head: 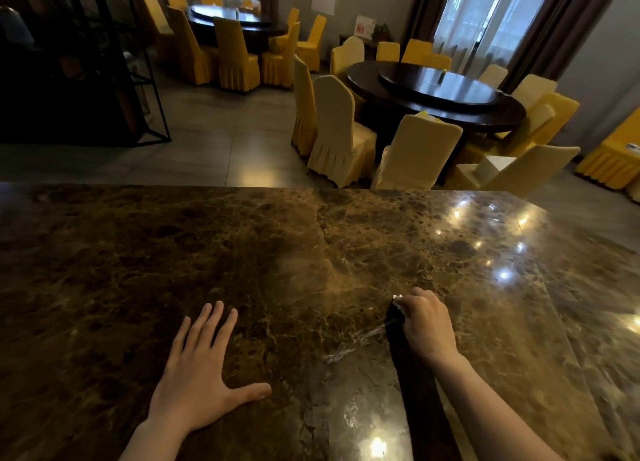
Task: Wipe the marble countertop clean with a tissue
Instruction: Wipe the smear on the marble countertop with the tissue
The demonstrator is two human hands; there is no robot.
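Single head-worn wide-angle view, looking forward and steeply down from close above the near edge of the marble countertop point(311, 252). Countertop filling the lower half; dining room with round tables point(436, 96) and covered chairs point(339, 131) far beyond, upper half.

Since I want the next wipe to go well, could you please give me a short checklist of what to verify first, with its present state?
1. Tissue in the right hand: ok, a small white bit shows at the fingertips; the grip is closed on it.
2. Tissue touching the marble countertop: cannot tell, the hand hides the contact.
3. Left hand bracing: ok, flat on the marble, fingers spread.
4. Wet streak left to wipe: not ok, it lies between the hands.
5. Path clear of loose items: ok, none visible on the marble.
6. Tissue still usable: cannot tell, too little shows.
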